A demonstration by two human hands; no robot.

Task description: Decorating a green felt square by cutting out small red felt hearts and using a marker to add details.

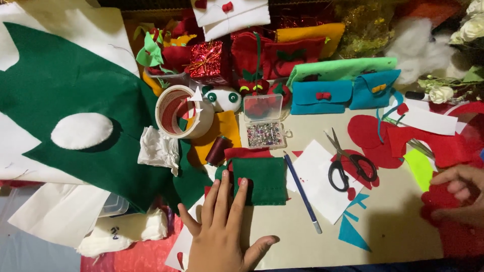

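My left hand [220, 227] lies flat near the table's front edge, its fingertips resting on the left side of a green felt pouch [262, 180]. Red felt peeks out above and beside the pouch. At the far right my right hand [460, 194] curls over a piece of red felt [443, 199] and holds it. A blue pencil [302, 193] lies just right of the pouch on white paper [317, 179]. Black-handled scissors [348, 161] rest on red felt cutouts further right.
A tape roll [176, 112], a clear box of pins [263, 121], a dark red thread spool [218, 150], blue felt pouches [322, 95], teal scraps [351, 226] and a large green felt sheet [70, 90] with a white oval crowd the table. White flowers [471, 27] sit far right.
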